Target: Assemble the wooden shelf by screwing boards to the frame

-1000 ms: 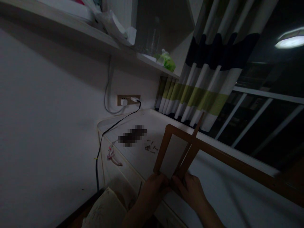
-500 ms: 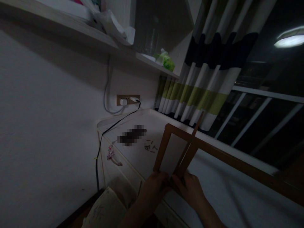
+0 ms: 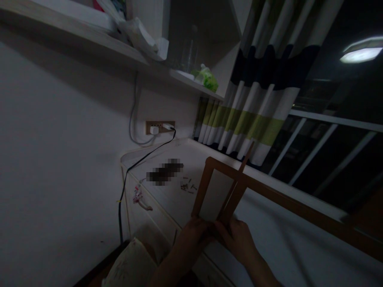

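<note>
A brown wooden frame (image 3: 204,187) stands over the white tabletop, with a flat crosspiece (image 3: 230,195) and a long rail reaching to the right edge of the view. My left hand (image 3: 197,233) is closed around the frame's near lower corner. Close beside it, my right hand (image 3: 236,237) grips the frame near the foot of the crosspiece. The fingertips of both hands almost meet, and what lies between them is hidden. Several small screws (image 3: 188,185) lie scattered on the table left of the frame.
A blurred-out dark item (image 3: 164,172) lies on the table (image 3: 176,149). A black cable (image 3: 140,159) runs from the wall socket (image 3: 160,127) over the table edge. Overhead hangs a shelf (image 3: 197,87); a striped curtain (image 3: 248,115) covers part of the window behind.
The whole view has shifted slightly. Both hands keep their hold on the frame, and my right thumb sits a little closer to my left fingers.
</note>
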Motion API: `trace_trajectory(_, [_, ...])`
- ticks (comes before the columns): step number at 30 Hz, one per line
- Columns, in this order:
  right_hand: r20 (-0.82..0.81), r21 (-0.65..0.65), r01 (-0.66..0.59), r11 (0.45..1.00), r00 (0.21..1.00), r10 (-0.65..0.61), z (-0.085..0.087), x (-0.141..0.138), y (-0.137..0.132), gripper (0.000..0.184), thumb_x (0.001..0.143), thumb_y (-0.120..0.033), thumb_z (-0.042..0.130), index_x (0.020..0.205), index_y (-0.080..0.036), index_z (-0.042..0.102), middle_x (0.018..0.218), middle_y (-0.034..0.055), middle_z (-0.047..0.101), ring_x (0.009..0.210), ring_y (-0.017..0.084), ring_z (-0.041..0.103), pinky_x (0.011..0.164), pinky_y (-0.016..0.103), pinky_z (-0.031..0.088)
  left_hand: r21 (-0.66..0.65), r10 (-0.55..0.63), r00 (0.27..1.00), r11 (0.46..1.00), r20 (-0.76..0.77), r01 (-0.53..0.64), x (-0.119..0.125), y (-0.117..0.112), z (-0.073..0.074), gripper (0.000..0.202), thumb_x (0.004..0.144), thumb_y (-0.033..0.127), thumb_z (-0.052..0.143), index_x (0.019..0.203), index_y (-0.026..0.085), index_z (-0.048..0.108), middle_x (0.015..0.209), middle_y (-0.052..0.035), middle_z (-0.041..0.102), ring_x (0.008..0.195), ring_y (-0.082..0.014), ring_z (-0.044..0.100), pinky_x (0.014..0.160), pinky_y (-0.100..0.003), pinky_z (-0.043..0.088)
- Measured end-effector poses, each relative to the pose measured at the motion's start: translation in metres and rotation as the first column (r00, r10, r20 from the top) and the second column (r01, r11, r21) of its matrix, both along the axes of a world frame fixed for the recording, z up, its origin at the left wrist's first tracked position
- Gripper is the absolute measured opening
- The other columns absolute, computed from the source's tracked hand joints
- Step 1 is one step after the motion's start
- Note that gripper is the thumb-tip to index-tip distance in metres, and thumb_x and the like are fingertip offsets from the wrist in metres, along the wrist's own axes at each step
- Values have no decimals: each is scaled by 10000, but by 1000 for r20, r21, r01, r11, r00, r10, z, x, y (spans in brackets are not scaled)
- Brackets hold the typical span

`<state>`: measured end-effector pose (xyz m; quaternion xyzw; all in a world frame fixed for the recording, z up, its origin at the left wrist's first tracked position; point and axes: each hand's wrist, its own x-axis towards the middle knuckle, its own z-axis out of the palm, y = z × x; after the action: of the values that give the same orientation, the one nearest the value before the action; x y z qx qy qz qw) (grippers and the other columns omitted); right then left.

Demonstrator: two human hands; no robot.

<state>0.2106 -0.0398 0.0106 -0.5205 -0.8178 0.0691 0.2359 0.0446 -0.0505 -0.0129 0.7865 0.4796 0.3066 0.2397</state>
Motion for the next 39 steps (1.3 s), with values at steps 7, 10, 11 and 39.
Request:
trace_trajectory(7, [11, 1, -1, 1000, 1000, 1, 2, -1, -1, 368, 865, -440, 286, 825, -165, 527, 707, 58, 644, 633, 198, 615, 555, 275, 413, 14, -20, 1000, 1000, -21, 21, -1, -2, 1, 324, 734, 167, 545, 1057, 201, 544, 931, -47, 575, 909, -169, 490, 816, -267, 378])
trace_trajectory(10, [2, 5, -5, 1000, 1000, 5, 3, -1, -1, 363, 865, -436, 287, 836, -164, 527, 721, 64, 648, 644, 196, 617, 565, 273, 417, 18, -26, 1000, 1000, -9, 26, -1, -4, 2, 322, 748, 160, 517, 1065, 213, 535, 933, -42, 573, 905, -166, 491, 815, -266, 380])
trace_trajectory(11, [2, 7, -8, 1000, 1000, 8, 2, -2, -1, 362, 866, -433, 285, 844, -164, 526, 733, 66, 650, 652, 196, 618, 572, 272, 418, 18, -24, 1000, 1000, -2, 24, -1, -5, 2, 318, 749, 154, 510, 1060, 217, 537, 932, -40, 573, 902, -164, 492, 813, -264, 381])
trace_trajectory(39, [8, -23, -8, 1000, 1000, 8, 3, -1, 0, 371, 865, -445, 291, 854, -161, 528, 740, 58, 645, 668, 188, 612, 580, 256, 395, 61, 199, 978, 979, -56, -195, 13, -16, 6, 272, 769, 140, 458, 1018, 195, 554, 933, -51, 600, 909, -171, 529, 797, -281, 427])
